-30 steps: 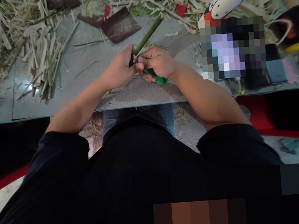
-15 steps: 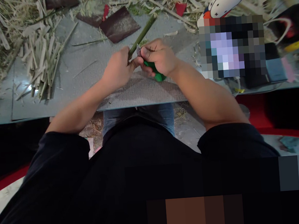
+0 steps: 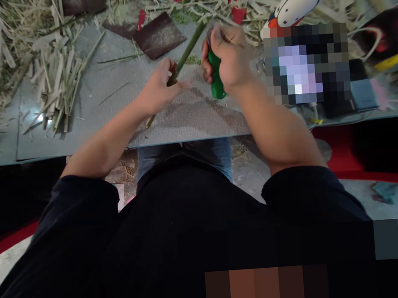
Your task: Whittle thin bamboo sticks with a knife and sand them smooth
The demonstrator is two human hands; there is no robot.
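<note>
Dim, cool light fell across the flat grey tabletop (image 3: 90,102).
White glare showed beside the pale, narrow, straw-like strips (image 3: 58,86); soft shadows lay below the bare left hand (image 3: 162,85); the black cloth shirt (image 3: 187,222) sank near-featureless; the outer edges smeared; coarse mosaic blocks hid patches at right.

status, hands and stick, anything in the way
Left hand holding green stick, thumb extended. Right hand closed on green-handled tool, beside stick's far end. Brown sheet left of stick, not visibly blocking either hand.

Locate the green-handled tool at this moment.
In the head view, the green-handled tool is in the right hand, to the right of the green stalk that the left hand holds.
</note>
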